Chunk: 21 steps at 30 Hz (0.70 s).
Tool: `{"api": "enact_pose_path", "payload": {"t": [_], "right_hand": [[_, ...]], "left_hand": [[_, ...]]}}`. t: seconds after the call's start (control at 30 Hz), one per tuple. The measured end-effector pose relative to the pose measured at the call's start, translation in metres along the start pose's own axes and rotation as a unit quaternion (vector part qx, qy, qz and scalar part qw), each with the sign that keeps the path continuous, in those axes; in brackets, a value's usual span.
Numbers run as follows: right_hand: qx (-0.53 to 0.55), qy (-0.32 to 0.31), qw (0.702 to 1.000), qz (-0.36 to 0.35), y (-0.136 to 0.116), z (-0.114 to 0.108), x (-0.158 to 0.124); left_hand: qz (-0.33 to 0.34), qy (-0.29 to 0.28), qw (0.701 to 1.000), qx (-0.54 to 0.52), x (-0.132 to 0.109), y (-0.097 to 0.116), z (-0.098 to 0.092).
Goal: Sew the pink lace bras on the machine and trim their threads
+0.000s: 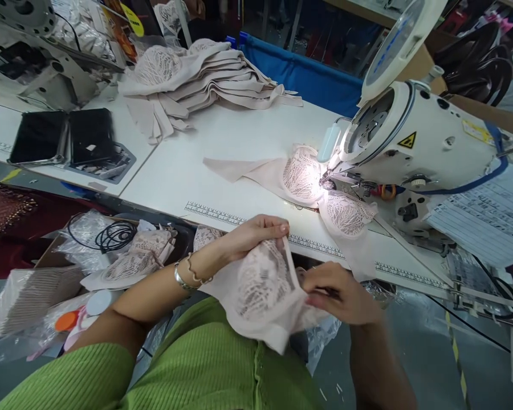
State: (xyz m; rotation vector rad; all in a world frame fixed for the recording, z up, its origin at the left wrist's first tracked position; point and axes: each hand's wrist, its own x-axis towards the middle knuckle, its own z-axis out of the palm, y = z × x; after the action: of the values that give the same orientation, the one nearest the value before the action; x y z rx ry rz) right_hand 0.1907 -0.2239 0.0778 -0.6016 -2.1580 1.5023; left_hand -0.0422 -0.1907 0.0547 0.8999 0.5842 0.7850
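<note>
I hold a pale pink lace bra piece (260, 290) in my lap, in front of the table edge. My left hand (250, 233), with bracelets at the wrist, pinches its upper edge with closed fingers. My right hand (340, 293) is closed on the piece's right side, and something thin and dark shows between its fingers. A second lace bra (308, 182) lies on the white table (239, 142) under the needle of the white sewing machine (410, 142), lit by the machine's lamp.
A stack of beige bra pieces (196, 80) lies at the table's far side. Two black trays (64, 136) sit at the left. More lace pieces (132, 262) and plastic bags fill a box on my left. Papers (487, 219) lie right of the machine.
</note>
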Motion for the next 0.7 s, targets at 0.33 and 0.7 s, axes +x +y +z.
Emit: {"api": "enact_pose_path", "payload": {"t": [0.33,0.7], "right_hand": [[-0.145,0.213,0.957,0.130,-0.032,0.022,-0.015],[-0.228,0.240,0.941,0.063,0.001,0.044,-0.017]], "left_hand": [[0.242,-0.020,0.815,0.526,-0.050,-0.001,0.042],[0.277,0.042,0.805,0.524,-0.037,-0.022,0.029]]}}
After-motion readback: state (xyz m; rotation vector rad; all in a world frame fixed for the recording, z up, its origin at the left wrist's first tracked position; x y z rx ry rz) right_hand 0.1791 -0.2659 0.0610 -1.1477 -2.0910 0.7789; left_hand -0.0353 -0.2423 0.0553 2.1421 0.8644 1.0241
